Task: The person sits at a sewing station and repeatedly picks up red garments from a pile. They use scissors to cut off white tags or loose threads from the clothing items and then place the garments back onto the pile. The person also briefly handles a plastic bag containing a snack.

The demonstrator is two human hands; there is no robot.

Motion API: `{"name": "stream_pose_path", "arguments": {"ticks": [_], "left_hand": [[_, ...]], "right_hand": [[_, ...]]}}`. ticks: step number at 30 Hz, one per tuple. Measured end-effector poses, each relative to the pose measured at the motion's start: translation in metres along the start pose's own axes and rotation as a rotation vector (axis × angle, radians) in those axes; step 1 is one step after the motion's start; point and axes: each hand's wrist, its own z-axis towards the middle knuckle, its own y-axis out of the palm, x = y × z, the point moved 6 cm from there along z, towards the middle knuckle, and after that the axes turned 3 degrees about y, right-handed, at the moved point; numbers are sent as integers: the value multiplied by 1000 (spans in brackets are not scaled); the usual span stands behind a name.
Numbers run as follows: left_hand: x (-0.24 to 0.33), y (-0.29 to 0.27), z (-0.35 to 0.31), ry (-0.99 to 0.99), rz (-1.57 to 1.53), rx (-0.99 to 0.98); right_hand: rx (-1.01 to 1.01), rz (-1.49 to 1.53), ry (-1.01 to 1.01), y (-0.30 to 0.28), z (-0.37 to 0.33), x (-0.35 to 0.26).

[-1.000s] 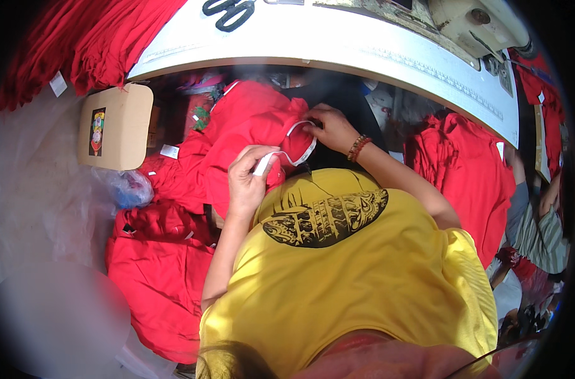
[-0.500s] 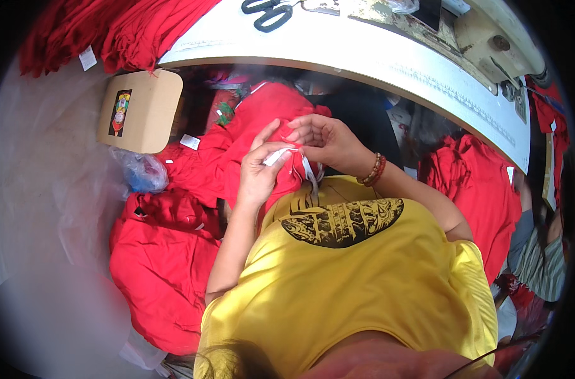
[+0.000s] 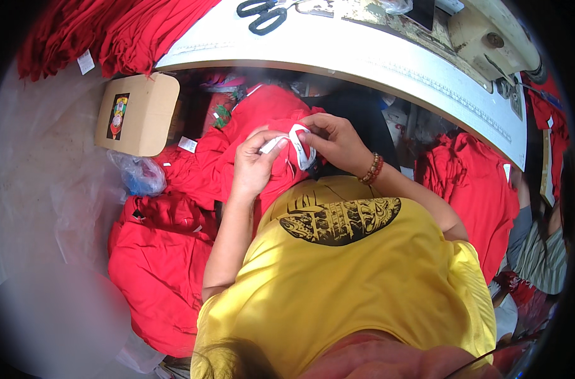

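My left hand point(image 3: 253, 164) pinches one end of a white fabric strip point(image 3: 300, 149) between thumb and fingers. Across from it, my right hand point(image 3: 339, 144), with a beaded bracelet point(image 3: 373, 169) at the wrist, grips the strip's upper, looped part. The strip curves down between both hands, over a red garment point(image 3: 268, 107) bunched on my lap. Whether the strip is sewn to the garment cannot be made out. A small white tag point(image 3: 187, 144) shows on the red cloth left of my hands.
Ahead stands a white sewing table point(image 3: 338, 47) with black-handled scissors point(image 3: 267, 19) and a sewing machine point(image 3: 490, 38). Red garments point(image 3: 161, 278) lie at my left, more red cloth point(image 3: 471, 196) at my right. A cardboard box point(image 3: 145, 114) and plastic bag point(image 3: 139, 174) sit left. Another person's striped clothing point(image 3: 540, 262) appears far right.
My right hand has shifted slightly right and down and now grips the white strip, which is lifted into a loop. My left hand keeps its pinch, moved slightly left.
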Motion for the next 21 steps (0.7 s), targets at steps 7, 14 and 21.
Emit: {"name": "stream_pose_path", "arguments": {"ticks": [7, 14, 21], "left_hand": [[47, 18, -8, 74, 97, -154], [23, 10, -13, 8, 43, 55], [3, 9, -22, -95, -247, 193]], "right_hand": [[153, 709, 466, 1, 2, 46], [17, 321, 186, 12, -5, 15], [-20, 274, 96, 17, -8, 8]]}}
